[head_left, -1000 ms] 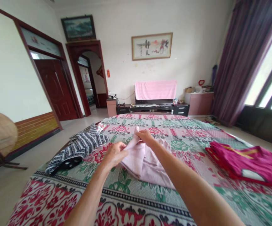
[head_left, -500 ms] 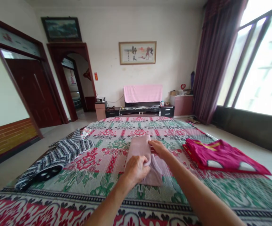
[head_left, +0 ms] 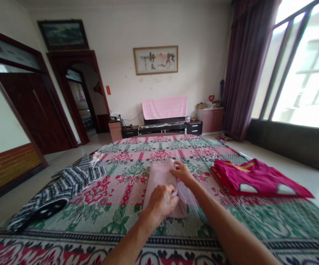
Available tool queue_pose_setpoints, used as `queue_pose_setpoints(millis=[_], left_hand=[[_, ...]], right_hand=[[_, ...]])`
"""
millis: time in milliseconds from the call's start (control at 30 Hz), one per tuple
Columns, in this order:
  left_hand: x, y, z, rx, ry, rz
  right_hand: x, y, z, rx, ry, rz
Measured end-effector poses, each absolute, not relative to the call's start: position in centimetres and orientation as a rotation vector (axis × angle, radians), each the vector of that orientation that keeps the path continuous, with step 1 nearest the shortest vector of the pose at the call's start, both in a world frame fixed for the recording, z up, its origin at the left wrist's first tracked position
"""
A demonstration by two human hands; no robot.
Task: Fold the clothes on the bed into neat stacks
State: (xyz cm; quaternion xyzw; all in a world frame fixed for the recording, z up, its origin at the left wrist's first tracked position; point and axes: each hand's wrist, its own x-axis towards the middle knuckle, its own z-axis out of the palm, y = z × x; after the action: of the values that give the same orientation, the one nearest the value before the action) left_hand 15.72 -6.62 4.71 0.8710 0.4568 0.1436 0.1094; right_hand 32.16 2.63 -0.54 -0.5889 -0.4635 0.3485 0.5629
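A pale pink cloth (head_left: 160, 176), folded into a long narrow shape, lies in the middle of the patterned bedspread (head_left: 98, 217); which garment it is, I cannot tell. My left hand (head_left: 163, 200) is closed on its near right part, fingers curled around the edge. At the far right edge, my right hand (head_left: 183, 173) pinches the cloth between thumb and fingers. Some of the lower layer shows to the right of my left hand. My left hand and forearm hide part of the near end.
On the right lies a folded magenta garment (head_left: 253, 178) with yellow trim, over red cloth. A black-and-white patterned garment (head_left: 73, 182) is spread along the left side. Beyond the bed stands a low black TV cabinet (head_left: 194, 128) with a pink cloth (head_left: 165, 108) above it.
My left hand has brought the fold's edge slightly toward me and over the lower layer, which shows less now. My right fingers have moved further onto the cloth. The view has shifted slightly.
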Motion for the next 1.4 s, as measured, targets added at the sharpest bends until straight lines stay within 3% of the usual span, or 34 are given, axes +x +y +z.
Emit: queue_pose_setpoints(millis=[167, 467, 867, 1167, 1400], left_hand=[[16.3, -7.1, 3.8, 2.551, 1.285, 0.463], [14.1, -6.1, 4.4, 2.358, 1.206, 0.725], [12.6, -6.9, 4.8, 2.748, 1.028, 0.143], [13.8, -8.8, 4.3, 2.924, 1.081, 0.072], [12.7, -6.5, 4.3, 2.858, 1.044, 0.246]], right_hand=[[32.9, 2.6, -0.9, -1.527, -1.159, 0.702], [33.7, 2.3, -1.3, -1.892, -1.368, 0.163], [33.3, 3.4, -0.4, -2.108, -1.474, 0.178], [33.2, 3.8, -0.9, -2.034, -1.491, 0.182], [33.7, 4.3, -1.3, -1.726, -1.565, 0.081]])
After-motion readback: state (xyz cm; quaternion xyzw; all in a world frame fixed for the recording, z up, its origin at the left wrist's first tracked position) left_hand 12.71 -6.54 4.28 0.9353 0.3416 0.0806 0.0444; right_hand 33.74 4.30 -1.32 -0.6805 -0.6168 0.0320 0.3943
